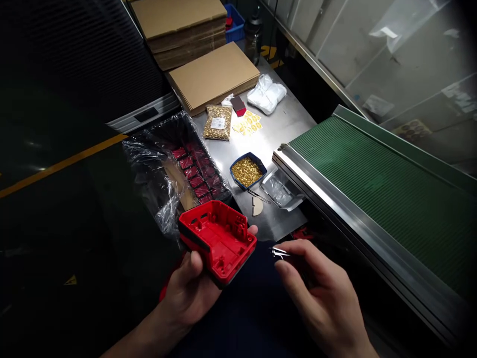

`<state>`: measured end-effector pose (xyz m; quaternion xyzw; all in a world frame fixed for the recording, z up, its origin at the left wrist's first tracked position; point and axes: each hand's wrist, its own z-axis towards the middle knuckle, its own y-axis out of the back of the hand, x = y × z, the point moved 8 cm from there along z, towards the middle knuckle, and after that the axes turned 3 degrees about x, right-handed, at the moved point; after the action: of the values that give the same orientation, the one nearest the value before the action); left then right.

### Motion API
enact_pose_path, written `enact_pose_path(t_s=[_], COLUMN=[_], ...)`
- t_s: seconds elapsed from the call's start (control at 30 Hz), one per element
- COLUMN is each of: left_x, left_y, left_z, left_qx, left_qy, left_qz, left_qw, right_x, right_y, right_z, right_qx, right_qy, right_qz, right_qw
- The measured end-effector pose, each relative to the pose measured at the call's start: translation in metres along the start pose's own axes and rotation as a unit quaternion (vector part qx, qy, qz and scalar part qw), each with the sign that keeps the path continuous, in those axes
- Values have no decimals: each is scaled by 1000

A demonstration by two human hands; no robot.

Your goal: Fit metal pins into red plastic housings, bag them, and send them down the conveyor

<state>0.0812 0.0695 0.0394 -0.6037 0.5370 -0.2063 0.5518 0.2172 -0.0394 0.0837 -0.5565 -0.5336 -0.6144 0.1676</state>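
A red plastic housing (227, 238) with a black outer edge, open side up, rests in my left hand (194, 283); the thumb is at its near left edge and fingers are beneath it. Inside, moulded posts and ribs show. To its right, apart from it, my right hand (320, 288) pinches silver tweezers (280, 252) between thumb and forefinger, tips toward the housing. Whether the tips hold a tiny part is too small to tell. Beyond the hands, a blue dish (234, 180) holds many small brass-coloured pieces (247, 172).
A plastic-lined bin (219, 181) with red parts stands left of the metal table (278, 223). A bag of brass pieces (218, 123), yellow stickers (249, 123), a white bundle (267, 94) and cardboard stacks (214, 74) lie farther back. A green conveyor belt (383, 184) runs along the right.
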Motion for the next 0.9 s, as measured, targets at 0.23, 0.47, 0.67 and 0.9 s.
enact_pose_path(t_s=[0.23,0.47,0.67,0.9], left_x=[3,1,0,0], left_y=[-8,-11,-9,-6], left_z=[3,6,8,10], left_qx=[55,57,52,42], left_qy=[38,42,34,29], left_qz=[-24,-9,20,55], left_qw=[997,997,998,997], right_x=[27,31,30,32], right_y=[-2,-2,-1,0], right_z=[3,3,1,3], right_qx=[-25,-24,-19,-39], right_qy=[110,114,109,103], right_qz=[-65,-54,-50,-51], right_qw=[991,992,993,993])
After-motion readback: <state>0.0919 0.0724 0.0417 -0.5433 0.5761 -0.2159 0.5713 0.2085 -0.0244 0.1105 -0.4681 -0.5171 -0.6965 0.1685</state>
